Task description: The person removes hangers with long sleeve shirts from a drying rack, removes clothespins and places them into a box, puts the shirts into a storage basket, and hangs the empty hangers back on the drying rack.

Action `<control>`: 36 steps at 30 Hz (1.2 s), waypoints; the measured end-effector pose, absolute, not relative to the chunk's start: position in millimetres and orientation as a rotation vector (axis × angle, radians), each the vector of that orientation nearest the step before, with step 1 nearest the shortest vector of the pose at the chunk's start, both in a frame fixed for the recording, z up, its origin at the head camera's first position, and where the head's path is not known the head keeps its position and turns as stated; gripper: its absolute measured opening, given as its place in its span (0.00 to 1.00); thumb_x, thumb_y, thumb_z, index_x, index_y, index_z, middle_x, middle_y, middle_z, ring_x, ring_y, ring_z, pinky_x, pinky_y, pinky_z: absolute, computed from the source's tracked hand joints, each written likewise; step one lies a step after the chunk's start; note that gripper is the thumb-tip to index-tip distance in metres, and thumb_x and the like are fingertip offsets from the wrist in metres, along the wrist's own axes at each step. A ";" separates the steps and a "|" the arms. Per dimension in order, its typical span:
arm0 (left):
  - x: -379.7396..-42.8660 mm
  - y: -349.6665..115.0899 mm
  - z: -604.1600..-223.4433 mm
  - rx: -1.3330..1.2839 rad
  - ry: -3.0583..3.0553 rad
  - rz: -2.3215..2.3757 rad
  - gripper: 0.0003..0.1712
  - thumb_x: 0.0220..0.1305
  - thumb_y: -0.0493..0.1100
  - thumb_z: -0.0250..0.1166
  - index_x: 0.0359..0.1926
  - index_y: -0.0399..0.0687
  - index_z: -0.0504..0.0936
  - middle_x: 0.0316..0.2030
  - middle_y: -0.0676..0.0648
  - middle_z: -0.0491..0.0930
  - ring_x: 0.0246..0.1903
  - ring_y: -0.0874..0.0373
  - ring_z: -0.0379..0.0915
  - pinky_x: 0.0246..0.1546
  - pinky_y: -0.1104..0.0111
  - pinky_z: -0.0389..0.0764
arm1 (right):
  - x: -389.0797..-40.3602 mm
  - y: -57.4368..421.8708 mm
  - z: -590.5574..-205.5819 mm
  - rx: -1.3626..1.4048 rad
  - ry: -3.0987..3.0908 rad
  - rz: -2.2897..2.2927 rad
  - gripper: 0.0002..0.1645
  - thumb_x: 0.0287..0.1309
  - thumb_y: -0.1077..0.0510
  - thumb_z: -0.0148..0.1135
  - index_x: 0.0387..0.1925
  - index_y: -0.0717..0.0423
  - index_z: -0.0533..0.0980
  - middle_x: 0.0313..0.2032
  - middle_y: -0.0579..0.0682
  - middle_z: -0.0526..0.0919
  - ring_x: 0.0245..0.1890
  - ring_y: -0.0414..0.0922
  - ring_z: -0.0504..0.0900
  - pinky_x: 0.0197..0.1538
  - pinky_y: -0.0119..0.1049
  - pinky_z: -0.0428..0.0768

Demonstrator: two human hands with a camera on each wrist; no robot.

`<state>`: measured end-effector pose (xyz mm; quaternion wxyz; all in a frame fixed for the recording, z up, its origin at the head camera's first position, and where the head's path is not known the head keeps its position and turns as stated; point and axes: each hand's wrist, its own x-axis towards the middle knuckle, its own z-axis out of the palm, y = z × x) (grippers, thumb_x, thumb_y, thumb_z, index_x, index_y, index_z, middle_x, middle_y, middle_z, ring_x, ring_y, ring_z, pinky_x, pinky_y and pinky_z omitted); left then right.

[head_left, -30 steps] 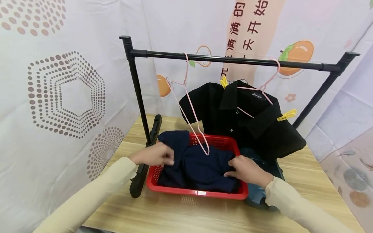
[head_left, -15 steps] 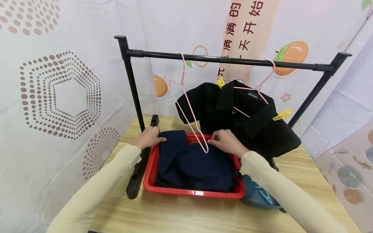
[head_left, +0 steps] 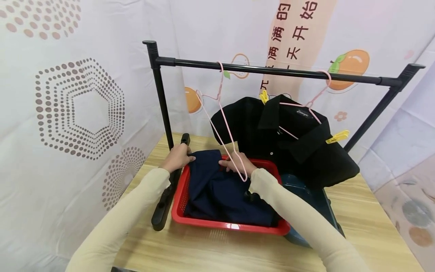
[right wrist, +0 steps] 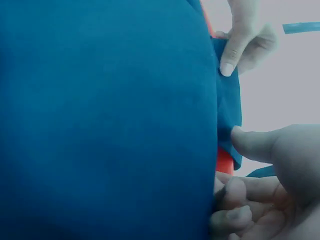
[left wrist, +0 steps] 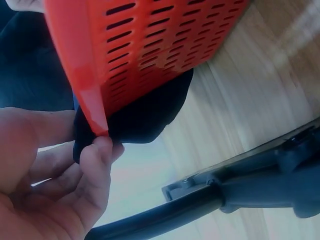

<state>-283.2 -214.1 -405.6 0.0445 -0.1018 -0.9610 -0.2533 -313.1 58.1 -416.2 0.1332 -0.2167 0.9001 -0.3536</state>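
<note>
A folded navy garment (head_left: 234, 196) fills the red plastic basket (head_left: 234, 226), one end draped over its far left rim. At that corner my left hand (head_left: 178, 156) pinches the garment; in the left wrist view, thumb and fingers hold dark cloth (left wrist: 150, 115) right at the rim. My right hand (head_left: 239, 164) reaches to the far rim, behind the lower end of a bare pink hanger (head_left: 227, 126). In the right wrist view its thumb touches the draped cloth's edge, while the other fingers curl loosely below, apart from the thumb and partly hidden by cloth.
Over the basket runs a black rack bar (head_left: 272, 70). A black shirt (head_left: 251, 124) hangs right of centre on another pink hanger, with yellow clothespins (head_left: 338, 136) on it. Beneath the shirt, a dark blue bin (head_left: 302, 189) stands beside the basket.
My left hand has moved from above the basket to its far left corner and taken hold of the garment. The right hand has gone from the basket's right side to the far rim, leftward.
</note>
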 end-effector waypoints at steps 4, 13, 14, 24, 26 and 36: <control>-286.7 -207.1 -403.7 -0.343 -2.896 -0.728 0.25 0.67 0.36 0.70 0.15 0.49 0.71 0.13 0.54 0.63 0.15 0.59 0.62 0.23 0.65 0.66 | -320.6 50.9 -428.7 -0.598 2.576 -1.190 0.12 0.66 0.52 0.69 0.33 0.56 0.88 0.23 0.46 0.86 0.24 0.42 0.82 0.31 0.32 0.78; -268.8 -199.7 -383.8 -0.520 -2.716 -0.807 0.03 0.67 0.40 0.72 0.36 0.45 0.91 0.31 0.49 0.87 0.31 0.55 0.82 0.38 0.58 0.81 | -288.9 68.1 -389.4 -0.645 2.549 -1.349 0.09 0.65 0.54 0.69 0.35 0.56 0.86 0.29 0.49 0.86 0.31 0.43 0.82 0.38 0.34 0.77; -265.8 -199.0 -379.4 -0.564 -2.703 -0.822 0.04 0.67 0.40 0.72 0.38 0.45 0.91 0.33 0.49 0.87 0.33 0.55 0.83 0.39 0.58 0.82 | -286.4 71.4 -385.1 -0.660 2.536 -1.366 0.09 0.65 0.54 0.69 0.35 0.56 0.85 0.29 0.49 0.86 0.32 0.44 0.82 0.39 0.35 0.77; -228.4 -177.6 -357.3 -1.122 -2.642 -0.854 0.07 0.68 0.42 0.71 0.43 0.45 0.91 0.38 0.53 0.88 0.30 0.66 0.79 0.36 0.65 0.81 | -237.0 127.8 -353.7 -0.974 2.630 -1.085 0.07 0.64 0.53 0.71 0.30 0.48 0.84 0.25 0.42 0.79 0.28 0.41 0.74 0.33 0.36 0.73; -220.4 -169.9 -359.4 -1.276 -2.648 -0.863 0.07 0.68 0.43 0.71 0.43 0.45 0.91 0.37 0.55 0.88 0.30 0.69 0.78 0.37 0.69 0.81 | -223.6 143.4 -353.3 -1.070 2.662 -0.985 0.07 0.64 0.55 0.71 0.29 0.46 0.83 0.25 0.41 0.77 0.26 0.40 0.74 0.31 0.35 0.73; -204.9 -145.2 -369.5 -1.576 -2.806 -0.730 0.06 0.68 0.45 0.72 0.43 0.50 0.88 0.37 0.58 0.83 0.35 0.66 0.77 0.43 0.71 0.81 | -188.7 183.3 -377.5 -1.187 2.686 -0.451 0.18 0.60 0.59 0.71 0.21 0.41 0.73 0.25 0.41 0.67 0.24 0.36 0.66 0.27 0.32 0.65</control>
